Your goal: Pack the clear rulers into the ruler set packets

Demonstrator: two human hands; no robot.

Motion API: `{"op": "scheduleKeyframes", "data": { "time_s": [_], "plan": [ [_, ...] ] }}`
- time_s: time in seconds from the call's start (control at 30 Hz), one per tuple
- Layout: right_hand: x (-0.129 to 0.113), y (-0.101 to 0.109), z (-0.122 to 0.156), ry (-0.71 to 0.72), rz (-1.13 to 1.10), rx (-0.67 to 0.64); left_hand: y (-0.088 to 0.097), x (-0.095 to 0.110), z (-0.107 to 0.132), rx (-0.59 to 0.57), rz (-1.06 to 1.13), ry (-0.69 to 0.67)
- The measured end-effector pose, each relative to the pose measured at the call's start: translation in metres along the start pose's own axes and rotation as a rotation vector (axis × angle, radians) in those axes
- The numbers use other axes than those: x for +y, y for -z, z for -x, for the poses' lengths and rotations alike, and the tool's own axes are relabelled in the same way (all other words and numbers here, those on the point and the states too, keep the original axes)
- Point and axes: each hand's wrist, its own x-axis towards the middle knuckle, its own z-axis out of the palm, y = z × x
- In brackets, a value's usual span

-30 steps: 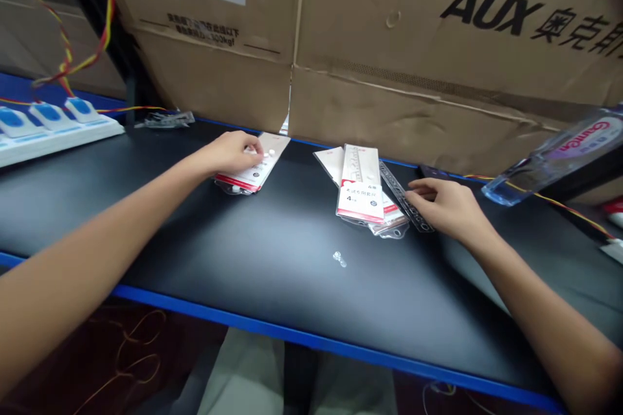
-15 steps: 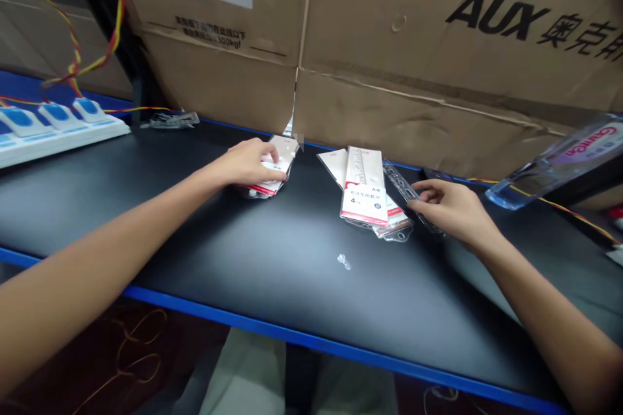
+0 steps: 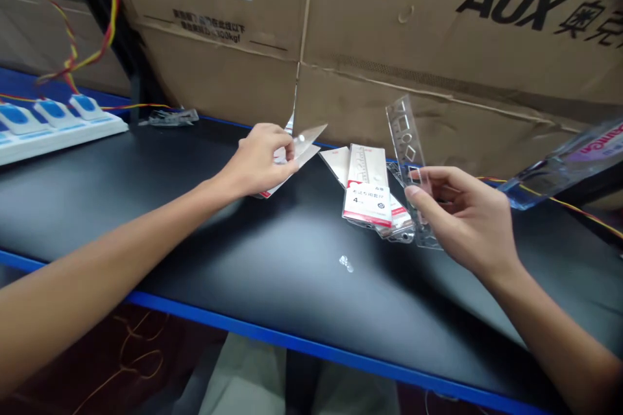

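My left hand (image 3: pixel 256 159) pinches a white-and-red packet (image 3: pixel 287 165) at the table's back edge, and a transparent plastic set square (image 3: pixel 306 142) sticks out of it. My right hand (image 3: pixel 462 217) grips a transparent stencil ruler (image 3: pixel 406 149), holding it nearly upright above the table. Between my hands lie several stacked, sealed ruler-set packets (image 3: pixel 367 185), close to my right fingers. A small transparent plastic bit (image 3: pixel 346 264) sits on the black tabletop (image 3: pixel 272 253) in front of them.
Large cardboard boxes (image 3: pixel 413 32) form a wall behind the table. A white power strip (image 3: pixel 53 126) and red-and-yellow wires lie at the back left. A transparent water bottle (image 3: pixel 564 165) leans at the right. The table's front edge is blue.
My right hand has lifted the stencil ruler off the table and tilted it upright. My left hand has raised the packet, and the transparent set square now shows at its end.
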Motion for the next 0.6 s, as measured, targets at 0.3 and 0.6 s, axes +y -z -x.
{"op": "scheduleKeyframes", "data": {
  "time_s": [0.3, 0.6],
  "plan": [
    [-0.014, -0.012, 0.016, -0.139, -0.438, -0.243, -0.013, 0.059, 0.028, -0.105, 0.175, -0.342],
    [-0.017, -0.012, 0.021, -0.160, -0.367, -0.414, -0.019, 0.066, 0.040, -0.601, 0.228, -0.209]
  ]
}}
